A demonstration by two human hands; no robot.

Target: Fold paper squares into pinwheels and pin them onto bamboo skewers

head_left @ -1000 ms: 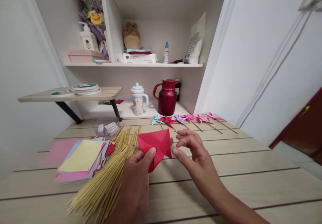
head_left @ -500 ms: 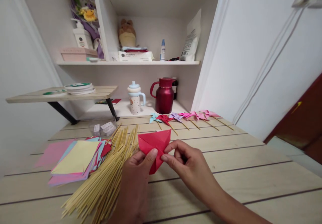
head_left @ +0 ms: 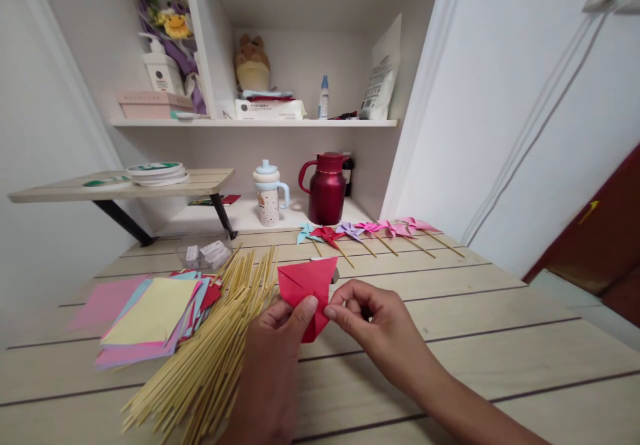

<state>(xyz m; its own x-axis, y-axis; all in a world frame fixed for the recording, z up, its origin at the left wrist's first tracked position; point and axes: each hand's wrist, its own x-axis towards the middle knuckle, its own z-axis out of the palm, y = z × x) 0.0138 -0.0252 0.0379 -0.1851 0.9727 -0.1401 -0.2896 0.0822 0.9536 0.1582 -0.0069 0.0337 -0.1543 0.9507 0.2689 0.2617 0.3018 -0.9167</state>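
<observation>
A folded red paper (head_left: 306, 284) is held just above the wooden table (head_left: 500, 352) between both hands. My left hand (head_left: 273, 365) pinches its lower left part with the thumb on top. My right hand (head_left: 373, 322) pinches the lower right edge with thumb and forefinger. To the left lies a heap of bamboo sticks (head_left: 210, 352), and beside it a stack of coloured paper squares (head_left: 150, 315) with a yellow sheet on top.
A row of finished paper pinwheels (head_left: 370, 233) on sticks lies at the table's far edge. Behind stand a dark red jug (head_left: 326, 188) and a spouted cup (head_left: 269, 195). A small clear box (head_left: 203, 253) sits near the papers. A side shelf (head_left: 125, 188) holds tape rolls.
My right hand came from open and apart to pinching the red paper's right edge. The paper now looks narrower, folded in on the right. The view shifted slightly.
</observation>
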